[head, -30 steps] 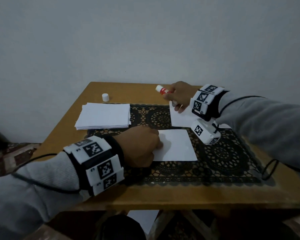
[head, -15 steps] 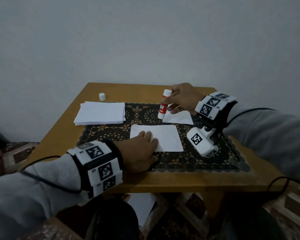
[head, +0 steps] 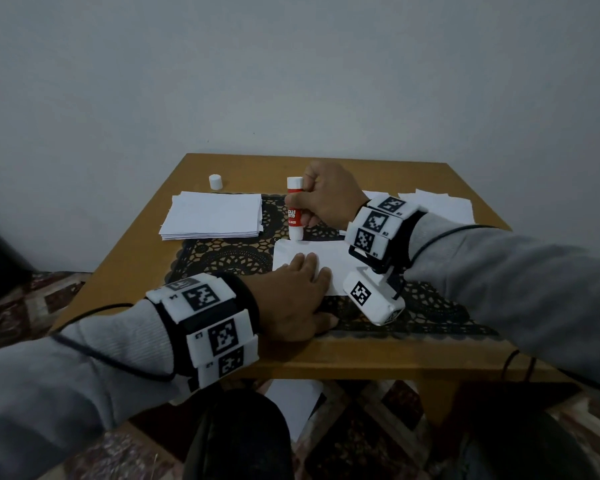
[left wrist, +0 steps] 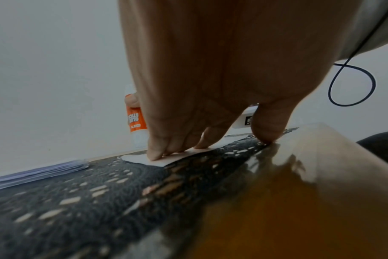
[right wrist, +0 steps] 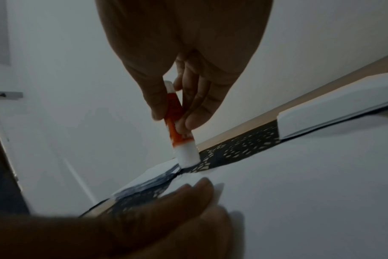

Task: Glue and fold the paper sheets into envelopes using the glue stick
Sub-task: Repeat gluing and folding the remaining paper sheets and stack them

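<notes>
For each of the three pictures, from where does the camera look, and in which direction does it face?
Head: above, facing forward and down at the table; both sleeves, left hand and right hand show.
Left wrist: low over the mat, along fingers pressing the paper sheet.
Right wrist: along the hand gripping the glue stick.
All views share the glue stick and sheet.

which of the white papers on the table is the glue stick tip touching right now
The single white paper sheet lying on the black lace mat, pinned by the left hand. The thick white stack sits apart, untouched; scattered sheets lie behind the right wrist.
</notes>
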`<state>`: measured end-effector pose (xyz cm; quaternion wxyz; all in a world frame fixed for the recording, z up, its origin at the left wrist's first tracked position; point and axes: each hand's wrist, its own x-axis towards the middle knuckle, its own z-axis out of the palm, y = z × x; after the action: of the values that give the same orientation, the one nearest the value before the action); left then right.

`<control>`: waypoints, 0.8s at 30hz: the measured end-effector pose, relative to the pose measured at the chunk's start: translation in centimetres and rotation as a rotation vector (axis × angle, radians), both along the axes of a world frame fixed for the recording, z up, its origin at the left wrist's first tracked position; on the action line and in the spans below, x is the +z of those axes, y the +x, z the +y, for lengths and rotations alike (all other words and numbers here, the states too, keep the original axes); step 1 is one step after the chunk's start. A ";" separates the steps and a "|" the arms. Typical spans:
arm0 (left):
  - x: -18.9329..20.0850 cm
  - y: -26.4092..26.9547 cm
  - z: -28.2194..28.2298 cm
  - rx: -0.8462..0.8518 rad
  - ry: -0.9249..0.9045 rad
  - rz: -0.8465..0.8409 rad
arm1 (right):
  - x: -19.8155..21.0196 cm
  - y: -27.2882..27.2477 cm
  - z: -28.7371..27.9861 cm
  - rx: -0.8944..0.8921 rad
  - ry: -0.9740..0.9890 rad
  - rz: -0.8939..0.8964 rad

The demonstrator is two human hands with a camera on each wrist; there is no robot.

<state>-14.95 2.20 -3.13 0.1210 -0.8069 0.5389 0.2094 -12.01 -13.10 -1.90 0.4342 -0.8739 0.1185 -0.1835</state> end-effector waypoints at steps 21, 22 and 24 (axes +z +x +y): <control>0.5 -0.1 -0.3 -0.006 0.024 -0.004 | -0.6 -1.0 -0.1 0.156 -0.373 0.203; 0.4 0.0 -0.3 -0.010 0.023 -0.006 | -0.5 -1.0 -0.2 0.166 -0.406 0.208; 0.5 0.1 -0.4 -0.015 0.026 -0.012 | -0.4 -1.0 -0.3 0.172 -0.460 0.206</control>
<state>-14.89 1.85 -2.67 0.1365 -0.8025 0.5413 0.2105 -13.03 -13.43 -2.27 0.2238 -0.9706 0.0426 -0.0779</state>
